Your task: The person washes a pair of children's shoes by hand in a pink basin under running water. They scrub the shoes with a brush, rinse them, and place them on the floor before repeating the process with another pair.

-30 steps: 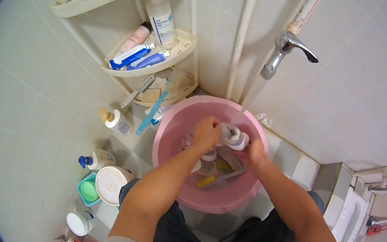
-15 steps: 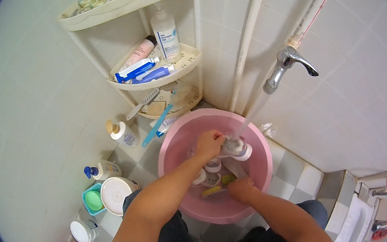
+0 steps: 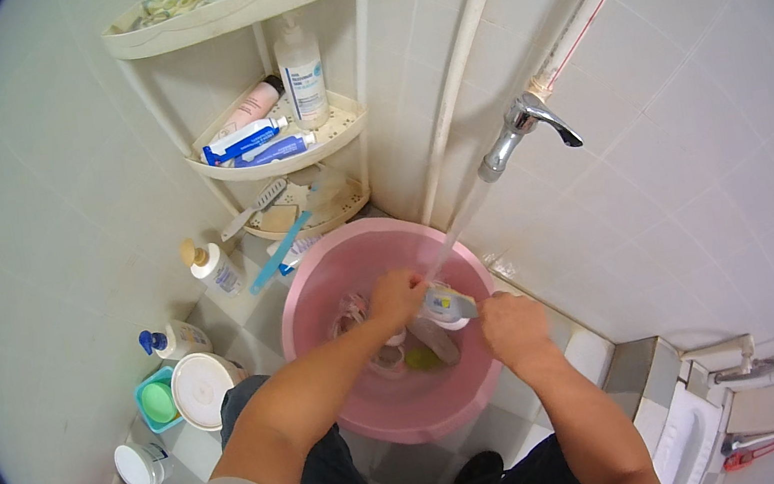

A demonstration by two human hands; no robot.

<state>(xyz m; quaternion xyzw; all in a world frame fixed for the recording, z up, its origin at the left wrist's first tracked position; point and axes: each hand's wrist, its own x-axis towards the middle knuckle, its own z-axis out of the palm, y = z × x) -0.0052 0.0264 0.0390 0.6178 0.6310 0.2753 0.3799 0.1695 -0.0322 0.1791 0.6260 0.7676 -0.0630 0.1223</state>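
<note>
Shoe [image 3: 452, 324] lies right of the left hand [image 3: 400, 299], which grips it; brush [image 3: 461, 304], clasped in the right hand [image 3: 514, 326], points left across the shoe.

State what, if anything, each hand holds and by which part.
The left hand holds a shoe by its left end, grip partly hidden. The right hand holds a pale tool, perhaps a brush, by its right end.
</note>
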